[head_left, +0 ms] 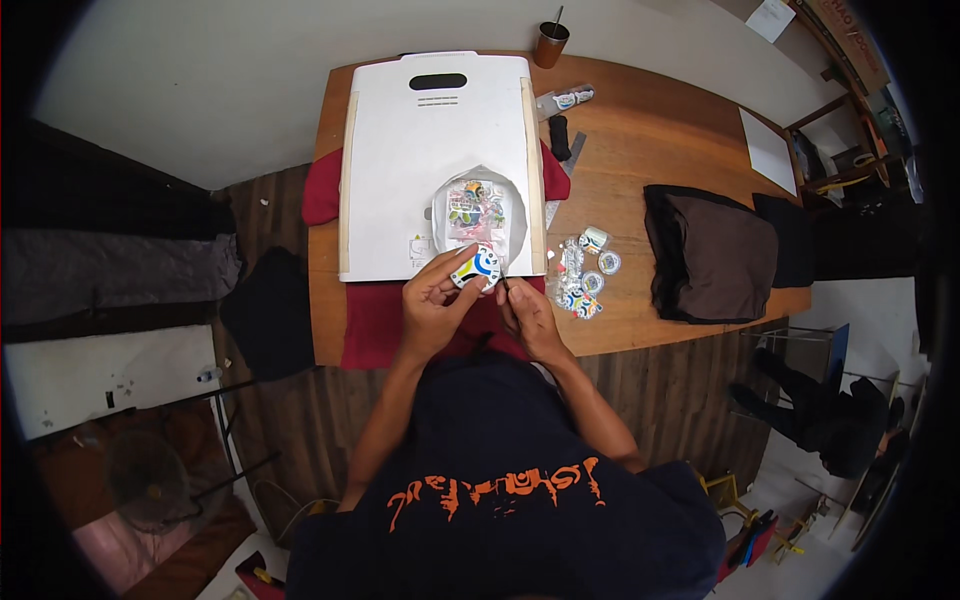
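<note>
Colourful sticker, held up at the near edge of the white board, just in front of the round pale bag. Pinched in the left hand between thumb and fingers, probably to keep the printed face turned up and the right-hand edge free. Gripped in the right hand: a slim dark tool, right beside that edge; cannot tell its exact kind, nor whether touching the sticker or just apart. Both hands narrow and close together, likely for steadiness. Inside the bag, clear packets with bright prints, seemingly gathered there against scattering, and within easy reach. Under the board, red cloth, jutting out on both sides and toward the body, perhaps as padding. To the right on the table, a loose cluster of printed rounds, apparently off the board to leave room there. Farther right, folded dark garments, well apart, likely out of the way. Near the far edge, a brown cup.
</note>
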`<state>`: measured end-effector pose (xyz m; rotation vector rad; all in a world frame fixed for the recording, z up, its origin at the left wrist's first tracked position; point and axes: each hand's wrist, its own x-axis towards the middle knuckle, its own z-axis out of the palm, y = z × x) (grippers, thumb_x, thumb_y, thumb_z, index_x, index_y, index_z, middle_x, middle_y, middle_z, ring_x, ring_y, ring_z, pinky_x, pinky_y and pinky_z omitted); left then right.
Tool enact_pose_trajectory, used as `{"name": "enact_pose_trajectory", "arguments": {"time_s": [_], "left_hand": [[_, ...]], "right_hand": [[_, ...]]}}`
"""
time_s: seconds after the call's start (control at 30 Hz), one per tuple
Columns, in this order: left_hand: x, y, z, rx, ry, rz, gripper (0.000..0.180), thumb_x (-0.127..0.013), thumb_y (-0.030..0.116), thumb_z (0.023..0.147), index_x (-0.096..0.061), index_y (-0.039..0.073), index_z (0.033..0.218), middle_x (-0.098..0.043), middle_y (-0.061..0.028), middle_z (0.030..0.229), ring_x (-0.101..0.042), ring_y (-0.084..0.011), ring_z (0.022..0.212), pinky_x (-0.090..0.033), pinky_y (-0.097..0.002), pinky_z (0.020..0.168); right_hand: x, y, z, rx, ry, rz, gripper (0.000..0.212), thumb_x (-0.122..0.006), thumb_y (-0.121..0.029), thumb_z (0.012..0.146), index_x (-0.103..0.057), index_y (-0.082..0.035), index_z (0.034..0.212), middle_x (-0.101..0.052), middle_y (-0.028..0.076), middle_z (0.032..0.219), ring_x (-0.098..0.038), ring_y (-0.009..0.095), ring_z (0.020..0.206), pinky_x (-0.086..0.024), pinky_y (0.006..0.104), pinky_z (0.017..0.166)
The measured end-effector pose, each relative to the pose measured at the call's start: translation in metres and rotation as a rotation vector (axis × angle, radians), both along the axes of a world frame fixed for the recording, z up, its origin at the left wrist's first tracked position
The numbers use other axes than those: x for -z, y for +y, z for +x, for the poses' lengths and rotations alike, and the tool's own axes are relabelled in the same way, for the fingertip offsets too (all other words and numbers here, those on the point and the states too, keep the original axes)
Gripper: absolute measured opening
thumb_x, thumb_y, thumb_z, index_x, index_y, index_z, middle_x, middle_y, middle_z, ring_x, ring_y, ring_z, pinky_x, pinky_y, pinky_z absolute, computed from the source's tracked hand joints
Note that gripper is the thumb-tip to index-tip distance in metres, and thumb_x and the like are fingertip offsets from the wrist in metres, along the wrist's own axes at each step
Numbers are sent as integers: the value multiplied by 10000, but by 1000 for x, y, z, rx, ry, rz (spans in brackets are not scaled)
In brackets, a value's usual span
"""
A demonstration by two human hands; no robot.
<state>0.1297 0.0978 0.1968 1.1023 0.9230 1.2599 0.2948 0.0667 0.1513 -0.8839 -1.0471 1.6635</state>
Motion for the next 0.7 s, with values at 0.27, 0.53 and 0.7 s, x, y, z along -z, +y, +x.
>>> {"name": "enact_pose_trajectory", "arguments": {"time_s": [0.27, 0.53, 0.7], "left_hand": [[1, 1, 0, 1, 0, -7, 441, -645, -133, 856, -569, -69, 1286, -594, -133, 1214, -627, -156, 1041, -550, -237, 852], [11, 1, -2, 24, 5, -5, 433, -641, -130, 860, -570, -69, 1283, -591, -137, 1221, -628, -158, 1042, -550, -239, 848], [12, 0, -2, 24, -1, -14, 426, -636, -130, 863, -569, -73, 1280, -595, -138, 1216, -628, -155, 1039, -550, -238, 844]], "right_hand": [[2, -3, 2, 23, 10, -26, 339, -400, -379, 1057, -512, -71, 971, -358, -52, 614, -290, 36, 503, -229, 213, 468], [7, -4, 2, 14, 36, -26, 353, -399, -390, 1056, -509, -66, 972, -356, -56, 605, -287, 34, 499, -223, 212, 464], [7, -2, 2, 15, 35, 11, 350, -398, -388, 1057, -508, -64, 981, -348, -62, 605, -278, 29, 496, -215, 209, 461]]}}
